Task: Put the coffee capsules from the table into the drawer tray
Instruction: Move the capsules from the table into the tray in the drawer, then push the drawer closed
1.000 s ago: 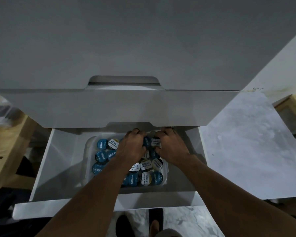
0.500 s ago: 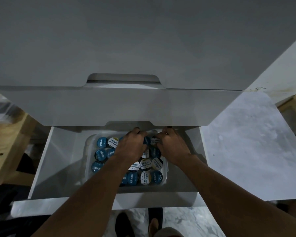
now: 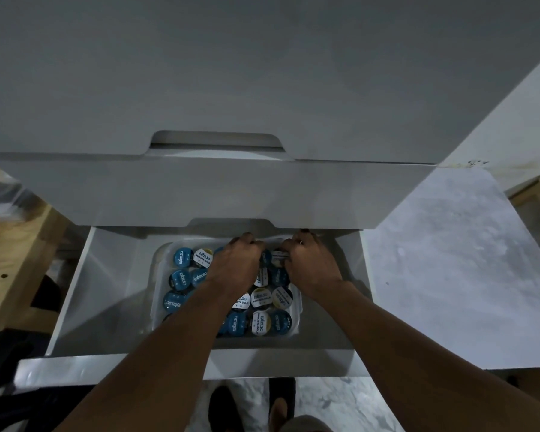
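Observation:
A clear plastic tray [image 3: 157,277] sits in the open white drawer [image 3: 106,291], packed with several blue and white-lidded coffee capsules [image 3: 181,257]. Both my arms reach into it. My left hand [image 3: 234,266] lies knuckles-up over the tray's far middle, its fingers curled down among the capsules and its fingertips hidden. My right hand [image 3: 312,269] is beside it at the far right, fingers curled, its thumb against a white-lidded capsule [image 3: 278,258]. The two hands are a capsule's width apart.
The drawer above [image 3: 200,194] is partly pulled out and overhangs the far edge of the tray, right over my fingers. The grey cabinet top [image 3: 262,73] fills the upper view. Pale wooden frames [image 3: 10,254] stand at left, marble floor [image 3: 449,260] at right, my feet [image 3: 222,406] below.
Both hands stay at the far end of the tray with only slight shifts of the fingers. The view has drifted a little.

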Demonstrator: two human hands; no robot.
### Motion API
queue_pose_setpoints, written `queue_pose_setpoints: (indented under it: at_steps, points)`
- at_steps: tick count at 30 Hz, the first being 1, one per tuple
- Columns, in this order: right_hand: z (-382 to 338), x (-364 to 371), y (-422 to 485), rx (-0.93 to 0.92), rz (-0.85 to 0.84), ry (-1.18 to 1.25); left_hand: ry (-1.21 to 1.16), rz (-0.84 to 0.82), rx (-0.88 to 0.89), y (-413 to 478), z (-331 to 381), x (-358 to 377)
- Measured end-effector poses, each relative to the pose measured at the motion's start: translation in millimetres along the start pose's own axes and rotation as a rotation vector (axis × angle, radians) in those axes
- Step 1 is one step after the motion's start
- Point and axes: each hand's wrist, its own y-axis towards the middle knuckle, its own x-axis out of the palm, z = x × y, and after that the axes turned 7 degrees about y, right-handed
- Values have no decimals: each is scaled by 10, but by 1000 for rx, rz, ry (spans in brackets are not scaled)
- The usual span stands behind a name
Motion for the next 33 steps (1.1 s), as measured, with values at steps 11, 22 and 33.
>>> queue_pose_setpoints:
  at_steps: [11,22,33]
  points:
    - [21,-80,-70,-16,36,42,-101,161,-146,-261,-144,-167]
    - [-387,-182,-621,45,205,3,-25,277,-164,-982,-369,-500]
    - [-962,517,-1968,71,659,-61,1,616,88,-2273,-517,-50]
